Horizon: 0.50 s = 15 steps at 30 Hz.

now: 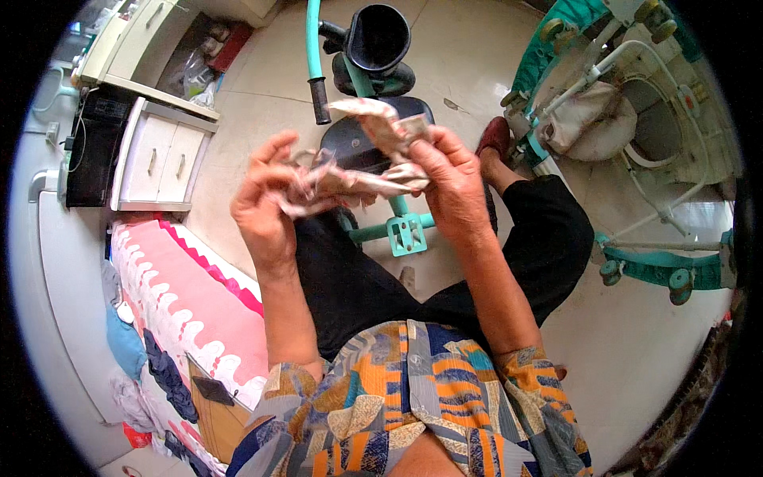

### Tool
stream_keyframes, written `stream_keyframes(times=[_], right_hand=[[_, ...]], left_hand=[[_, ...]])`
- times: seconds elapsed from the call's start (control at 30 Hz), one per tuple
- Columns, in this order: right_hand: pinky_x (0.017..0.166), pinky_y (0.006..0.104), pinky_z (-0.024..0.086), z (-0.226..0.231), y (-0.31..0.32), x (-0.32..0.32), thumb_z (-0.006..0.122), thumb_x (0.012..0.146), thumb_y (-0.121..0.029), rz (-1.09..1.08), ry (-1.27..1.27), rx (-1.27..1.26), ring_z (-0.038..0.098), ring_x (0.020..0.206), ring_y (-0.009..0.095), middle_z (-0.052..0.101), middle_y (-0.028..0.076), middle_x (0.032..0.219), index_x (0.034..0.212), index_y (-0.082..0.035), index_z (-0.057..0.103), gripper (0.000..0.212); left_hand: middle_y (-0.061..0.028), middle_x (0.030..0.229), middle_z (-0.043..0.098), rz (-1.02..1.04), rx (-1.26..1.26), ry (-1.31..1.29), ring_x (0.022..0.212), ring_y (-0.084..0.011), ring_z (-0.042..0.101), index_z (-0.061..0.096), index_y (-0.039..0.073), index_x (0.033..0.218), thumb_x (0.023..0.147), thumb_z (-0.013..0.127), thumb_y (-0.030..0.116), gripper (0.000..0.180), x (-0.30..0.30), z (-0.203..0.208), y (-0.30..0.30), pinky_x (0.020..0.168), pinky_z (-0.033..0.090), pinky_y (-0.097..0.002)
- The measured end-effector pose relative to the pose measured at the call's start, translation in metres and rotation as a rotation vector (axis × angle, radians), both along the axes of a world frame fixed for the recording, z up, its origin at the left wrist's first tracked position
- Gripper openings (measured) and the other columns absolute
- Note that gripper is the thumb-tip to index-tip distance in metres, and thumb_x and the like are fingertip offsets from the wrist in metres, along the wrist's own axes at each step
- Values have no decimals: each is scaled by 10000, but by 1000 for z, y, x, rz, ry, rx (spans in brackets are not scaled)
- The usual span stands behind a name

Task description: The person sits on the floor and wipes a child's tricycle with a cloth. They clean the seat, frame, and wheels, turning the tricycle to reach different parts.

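A crumpled strip of pale cloth [354,183] with a reddish print stretches between my two hands, above my lap. My left hand [266,203] has its fingers bent around the cloth's left end. At the other end my right hand [453,179] pinches it between thumb and fingers, with a loose flap sticking up toward the far side. Beneath and beyond the cloth is a teal child's tricycle with a black seat [404,111], partly covered by the cloth and my right hand. Its black handlebar grip [319,102] stands just beyond the cloth.
A black round holder [378,38] sits at the tricycle's far end. To the right lies a teal-and-white wheeled baby walker [592,127]. On the left are a white cabinet [163,159] and a bed with a pink-and-white cover [199,278]. The floor [262,103] is pale tile.
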State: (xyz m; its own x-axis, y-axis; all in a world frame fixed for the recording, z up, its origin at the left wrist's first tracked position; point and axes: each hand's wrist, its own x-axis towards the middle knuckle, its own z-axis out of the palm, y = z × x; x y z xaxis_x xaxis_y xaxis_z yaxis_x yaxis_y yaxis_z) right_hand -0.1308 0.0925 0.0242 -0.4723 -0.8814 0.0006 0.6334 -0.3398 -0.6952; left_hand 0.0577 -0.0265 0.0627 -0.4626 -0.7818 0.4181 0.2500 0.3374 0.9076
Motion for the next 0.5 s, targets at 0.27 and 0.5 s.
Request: stream_keyframes(times=[0.27, 0.5], right_hand=[[606, 217, 506, -45, 6, 14, 618, 916, -104, 112, -77, 161, 613, 735, 64, 681, 32, 956, 1131, -13, 635, 234], [653, 217, 525, -13, 18, 8, 636, 918, -109, 122, 73, 158, 625, 784, 60, 682, 36, 974, 1119, -5, 643, 227]], left_hand=[[-233, 1390, 472, 127, -17, -155, 1357, -337, 393, 569, -64, 1218, 759, 506, 3, 468, 3, 1, 38, 1152, 230, -439], [-179, 1415, 460, 160, -804, -642, 1194, -304, 522, 582, 33, 1266, 752, 631, -79, 528, -50, 19, 44, 968, 430, -391]])
